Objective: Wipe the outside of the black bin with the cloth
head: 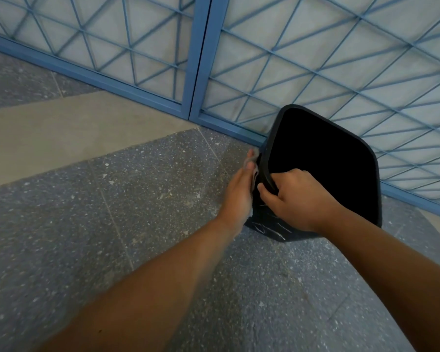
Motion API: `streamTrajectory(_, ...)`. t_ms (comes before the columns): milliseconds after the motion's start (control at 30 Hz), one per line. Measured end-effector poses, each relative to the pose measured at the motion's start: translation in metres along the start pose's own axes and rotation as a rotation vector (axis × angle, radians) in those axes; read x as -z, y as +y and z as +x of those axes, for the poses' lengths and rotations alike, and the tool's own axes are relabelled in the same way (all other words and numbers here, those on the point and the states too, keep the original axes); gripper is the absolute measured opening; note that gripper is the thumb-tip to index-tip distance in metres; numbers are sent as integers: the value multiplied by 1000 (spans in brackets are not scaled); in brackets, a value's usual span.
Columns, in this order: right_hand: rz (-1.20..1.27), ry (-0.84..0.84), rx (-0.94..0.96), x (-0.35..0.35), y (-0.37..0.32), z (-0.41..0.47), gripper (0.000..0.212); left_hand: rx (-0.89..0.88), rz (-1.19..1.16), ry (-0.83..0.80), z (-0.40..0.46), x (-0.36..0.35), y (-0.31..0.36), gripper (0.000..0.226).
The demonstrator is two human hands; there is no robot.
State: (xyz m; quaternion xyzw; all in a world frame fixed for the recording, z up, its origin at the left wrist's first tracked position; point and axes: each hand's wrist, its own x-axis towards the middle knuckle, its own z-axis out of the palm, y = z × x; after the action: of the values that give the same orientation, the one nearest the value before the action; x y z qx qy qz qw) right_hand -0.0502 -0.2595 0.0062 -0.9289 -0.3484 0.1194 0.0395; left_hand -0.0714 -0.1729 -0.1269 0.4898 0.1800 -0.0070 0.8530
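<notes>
The black bin stands on the floor against the blue grille, its square mouth facing up at me and its inside dark. My right hand grips the near-left rim, thumb outside and fingers curled over the edge. My left hand lies flat against the bin's left outer wall, pressing a pale cloth there. Only a thin strip of the cloth shows between palm and bin. White scuff marks show low on the near wall.
A blue metal grille with frosted panels runs along the back, its bottom rail at floor level. The floor is speckled grey terrazzo with a beige band to the left.
</notes>
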Motion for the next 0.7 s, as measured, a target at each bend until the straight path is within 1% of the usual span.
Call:
streamTrajectory(33,-7,-1,7,0,0,0,39,-30,-11,-10,-1,1,1,55)
streamTrajectory(67,-12,-1,11,0,0,0,39,-36,12,-18,-1,4,-2,59)
streamTrajectory(133,-12,-2,11,-1,1,-1,40,23,61,-34,0,12,-4,80)
streamTrajectory(167,-6,-5,5,-1,1,-1,41,52,66,-42,1,14,-2,86)
streamTrajectory(200,-3,-7,-1,0,0,-1,41,54,77,-46,4,15,-2,85)
streamTrajectory(233,-2,-8,-7,0,0,-1,41,52,90,-42,4,14,-2,79)
streamTrajectory(300,-8,-7,-9,0,0,-1,41,-21,143,3,-1,9,-1,62)
streamTrajectory(367,-6,-5,-10,0,0,-1,41,-41,159,34,-4,10,-11,47)
streamTrajectory(500,-19,2,-21,-1,0,-2,40,65,159,66,4,15,-9,49)
streamTrajectory(600,-12,4,-15,0,0,-1,39,-27,163,66,0,3,2,47)
streamTrajectory(700,-2,5,-13,1,-1,-2,41,-67,116,42,-7,2,-8,51)
